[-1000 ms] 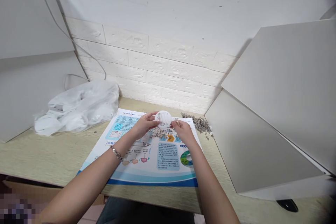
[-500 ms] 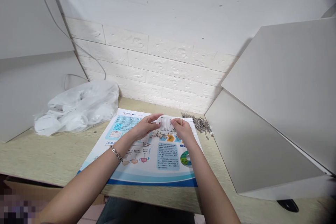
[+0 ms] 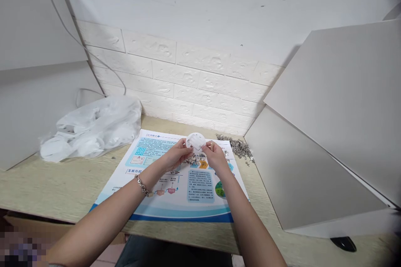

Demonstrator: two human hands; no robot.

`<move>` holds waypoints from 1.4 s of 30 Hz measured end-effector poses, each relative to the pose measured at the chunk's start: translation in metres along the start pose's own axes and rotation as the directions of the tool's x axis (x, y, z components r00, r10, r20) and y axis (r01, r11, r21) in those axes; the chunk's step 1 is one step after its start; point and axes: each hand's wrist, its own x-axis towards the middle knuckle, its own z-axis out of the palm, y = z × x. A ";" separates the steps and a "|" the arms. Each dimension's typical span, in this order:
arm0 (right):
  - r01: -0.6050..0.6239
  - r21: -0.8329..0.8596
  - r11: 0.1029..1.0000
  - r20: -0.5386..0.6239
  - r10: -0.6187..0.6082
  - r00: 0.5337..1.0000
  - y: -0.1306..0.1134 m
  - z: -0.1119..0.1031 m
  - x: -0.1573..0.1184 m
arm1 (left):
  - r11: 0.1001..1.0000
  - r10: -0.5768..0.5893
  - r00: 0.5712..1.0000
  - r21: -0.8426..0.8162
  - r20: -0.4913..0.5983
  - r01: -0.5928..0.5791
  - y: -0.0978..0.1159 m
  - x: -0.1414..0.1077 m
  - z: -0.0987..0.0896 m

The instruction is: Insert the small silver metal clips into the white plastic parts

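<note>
Between both hands, just above the printed poster (image 3: 163, 208), I see a round white plastic piece (image 3: 196, 140) with raised ribs and a slot on its face. My left hand (image 3: 177, 154) pinches its left edge between thumb and fingers. The thumb and forefinger of my right hand (image 3: 214, 155) grip its lower right edge. Below the piece lies a small pile of shiny metal parts (image 3: 191, 161), partly covered by my fingers. A couple of small metal parts (image 3: 174, 172) rest beside my left wrist.
A larger heap of metal parts (image 3: 239, 148) lies at the back right, by the standing white panel (image 3: 313, 175). On the left sits a clear plastic bag (image 3: 97, 127) of white pieces. A black mouse-like object (image 3: 343, 243) is at the lower right.
The white piece has been tilted and turned, so its face shows rounder and slightly higher. My left hand has shifted a little, with its fingers now closer to the piece's lower left edge.
</note>
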 end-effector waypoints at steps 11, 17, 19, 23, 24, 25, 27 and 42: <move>0.111 -0.064 0.992 0.068 -0.107 0.992 -0.007 -0.013 -0.003 | 0.965 -0.045 0.991 0.262 0.128 0.010 0.016 -0.003 -0.009; 0.077 -0.050 0.996 -0.020 -0.078 0.997 -0.002 -0.012 0.002 | 0.917 -0.141 0.972 0.395 0.187 0.057 0.014 -0.006 -0.001; 0.058 -0.010 0.998 -0.033 -0.058 0.998 0.001 -0.012 0.005 | 0.933 -0.111 0.976 0.359 0.189 0.037 0.013 -0.006 0.000; 0.029 0.095 0.995 -0.026 -0.027 0.999 0.007 -0.012 0.009 | 0.954 -0.071 0.971 0.300 0.228 0.000 0.012 -0.006 0.000; 0.028 0.115 0.993 -0.030 -0.025 0.999 0.007 -0.012 0.009 | 0.958 -0.066 0.967 0.288 0.247 -0.008 0.012 -0.006 0.000; 0.031 0.129 0.991 -0.035 -0.026 0.999 0.007 -0.012 0.008 | 0.961 -0.061 0.962 0.277 0.265 -0.016 0.011 -0.006 -0.001; 0.055 0.141 0.988 -0.054 -0.047 0.997 0.004 -0.012 0.006 | 0.966 -0.045 0.956 0.258 0.290 -0.032 0.011 -0.007 0.000; 0.125 0.119 0.985 -0.177 -0.102 0.979 -0.005 -0.009 -0.001 | 0.848 0.107 0.954 0.475 0.279 -0.234 0.005 -0.007 -0.010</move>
